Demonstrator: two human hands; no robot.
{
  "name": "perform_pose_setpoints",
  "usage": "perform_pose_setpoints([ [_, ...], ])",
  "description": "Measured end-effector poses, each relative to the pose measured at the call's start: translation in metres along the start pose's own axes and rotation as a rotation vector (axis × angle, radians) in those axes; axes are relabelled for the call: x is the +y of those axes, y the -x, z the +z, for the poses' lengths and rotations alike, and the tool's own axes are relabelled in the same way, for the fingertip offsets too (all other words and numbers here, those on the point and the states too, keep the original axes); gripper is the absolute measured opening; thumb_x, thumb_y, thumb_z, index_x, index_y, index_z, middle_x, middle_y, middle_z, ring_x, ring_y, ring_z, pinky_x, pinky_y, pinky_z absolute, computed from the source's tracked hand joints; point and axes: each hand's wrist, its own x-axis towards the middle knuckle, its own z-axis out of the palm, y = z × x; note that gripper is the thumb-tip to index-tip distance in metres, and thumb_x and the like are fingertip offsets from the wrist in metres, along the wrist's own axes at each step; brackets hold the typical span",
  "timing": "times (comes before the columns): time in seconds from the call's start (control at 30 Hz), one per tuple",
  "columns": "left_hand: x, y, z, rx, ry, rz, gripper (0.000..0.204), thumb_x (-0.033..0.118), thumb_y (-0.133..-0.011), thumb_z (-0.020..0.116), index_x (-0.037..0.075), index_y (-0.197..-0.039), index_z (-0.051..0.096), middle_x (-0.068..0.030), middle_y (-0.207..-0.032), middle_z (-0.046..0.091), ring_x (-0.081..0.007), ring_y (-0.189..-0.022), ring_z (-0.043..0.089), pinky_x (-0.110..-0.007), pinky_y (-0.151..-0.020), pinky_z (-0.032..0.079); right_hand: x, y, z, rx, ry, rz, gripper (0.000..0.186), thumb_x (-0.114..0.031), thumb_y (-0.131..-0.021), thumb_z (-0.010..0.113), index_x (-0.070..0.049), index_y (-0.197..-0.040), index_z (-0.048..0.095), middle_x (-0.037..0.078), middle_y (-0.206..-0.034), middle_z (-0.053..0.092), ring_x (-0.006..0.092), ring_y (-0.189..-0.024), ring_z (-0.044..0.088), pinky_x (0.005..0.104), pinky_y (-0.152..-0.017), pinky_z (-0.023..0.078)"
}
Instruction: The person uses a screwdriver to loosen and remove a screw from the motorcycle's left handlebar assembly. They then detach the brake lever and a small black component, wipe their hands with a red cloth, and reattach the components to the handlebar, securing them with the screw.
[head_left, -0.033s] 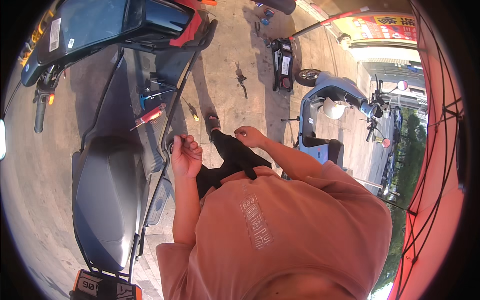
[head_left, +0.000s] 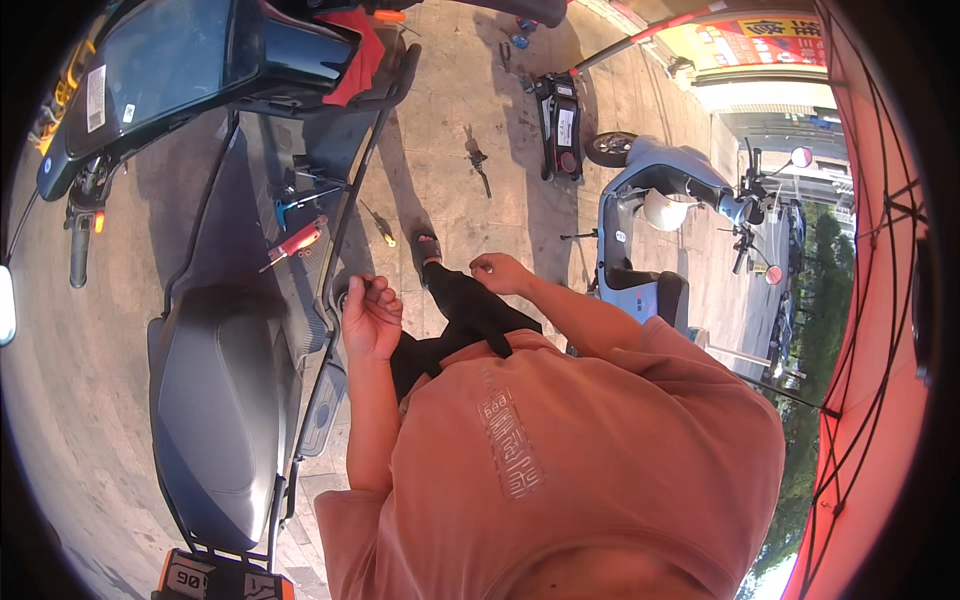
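Observation:
My left hand (head_left: 372, 322) is raised beside the scooter's footboard edge, palm turned up and fingers curled in. A small dark spot shows by its fingertips, too small to name. Over my knee, my right hand (head_left: 502, 273) is closed with its fingertips together; a tiny pale spot shows there. What either hand holds, if anything, I cannot make out. The dark scooter's black seat (head_left: 222, 420) lies to the left. On its footboard are a red-handled tool (head_left: 298, 242) and a blue-handled tool (head_left: 290, 208).
A yellow-handled screwdriver (head_left: 384, 232) lies on the paving near my sandal (head_left: 426, 246). Farther off are a metal part (head_left: 477, 160) and a black floor jack (head_left: 561, 130) with a long handle. A blue scooter (head_left: 640, 225) stands at the right, before a red canopy (head_left: 885, 430) with black cords.
The view has shifted slightly, so the dark scooter sits a little lower at the left. Both hands keep nearly the same pose.

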Motion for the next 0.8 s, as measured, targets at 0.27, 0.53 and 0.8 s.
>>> perform_pose_setpoints([
  [0.27, -0.038, -0.097, 0.015, 0.337, -0.491, -0.162, 0.012, 0.019, -0.094, 0.064, 0.007, -0.095, 0.064, -0.0066, -0.083, 0.070, -0.0165, -0.071, 0.066, -0.028, -0.062, 0.052, 0.096, -0.015, -0.067, 0.252, -0.132, 0.272, 0.050, -0.037, -0.083, 0.056, -0.006, -0.122, 0.063, 0.021, -0.118, 0.064, 0.0352, -0.108, 0.062, 0.0412, -0.095, 0.048],
  [0.53, -0.145, -0.280, 0.081, 0.467, -0.666, -0.160, 0.015, 0.019, -0.093, 0.066, 0.006, -0.099, 0.064, -0.0058, -0.085, 0.068, -0.0162, -0.073, 0.065, -0.028, -0.064, 0.054, 0.263, -0.115, -0.189, 0.203, -0.326, 0.385, 0.035, -0.034, -0.082, 0.054, -0.010, -0.099, 0.072, 0.016, -0.084, 0.072, 0.0312, -0.083, 0.070, 0.0401, -0.075, 0.054],
  [0.8, -0.199, -0.402, 0.173, 0.393, -0.863, -0.086, 0.019, 0.017, -0.094, 0.064, 0.003, -0.108, 0.064, -0.0078, -0.090, 0.069, -0.0188, -0.080, 0.068, -0.029, -0.068, 0.056, 0.299, -0.252, -0.331, 0.182, -0.492, 0.424, 0.030, -0.031, -0.083, 0.054, -0.010, -0.092, 0.073, 0.017, -0.085, 0.071, 0.0309, -0.084, 0.069, 0.0403, -0.074, 0.053],
])
